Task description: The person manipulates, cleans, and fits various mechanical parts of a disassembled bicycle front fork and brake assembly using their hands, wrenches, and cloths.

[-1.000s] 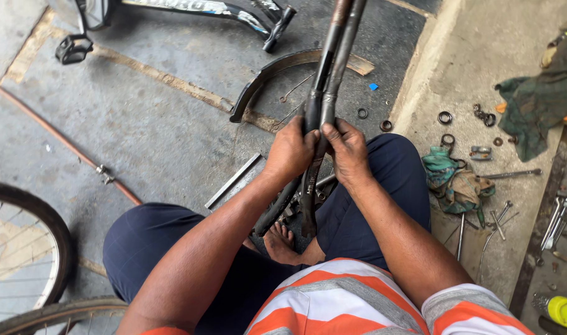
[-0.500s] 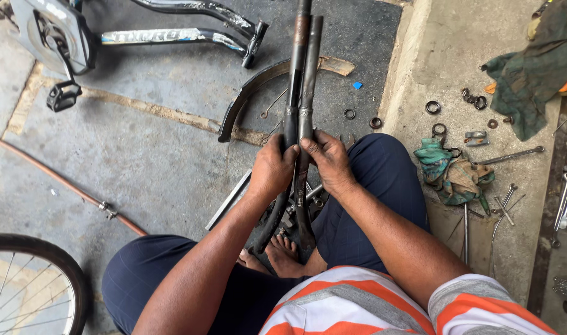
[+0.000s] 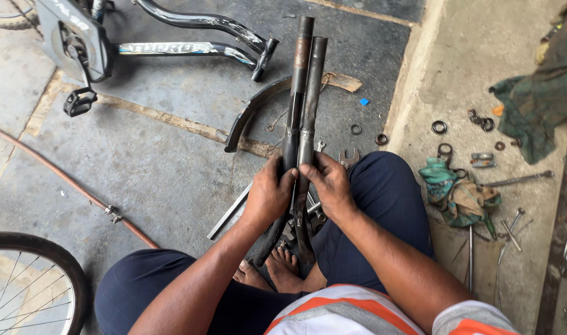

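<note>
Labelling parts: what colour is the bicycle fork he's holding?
Dark grey-black bicycle fork, rust-brown patch near one leg's top; head view.

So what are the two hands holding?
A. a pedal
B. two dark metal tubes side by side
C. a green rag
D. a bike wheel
B: the left hand and right hand both grip the pair of tubes, which stick out away from the person over the floor; the wheel, rag and pedal lie untouched.
</note>
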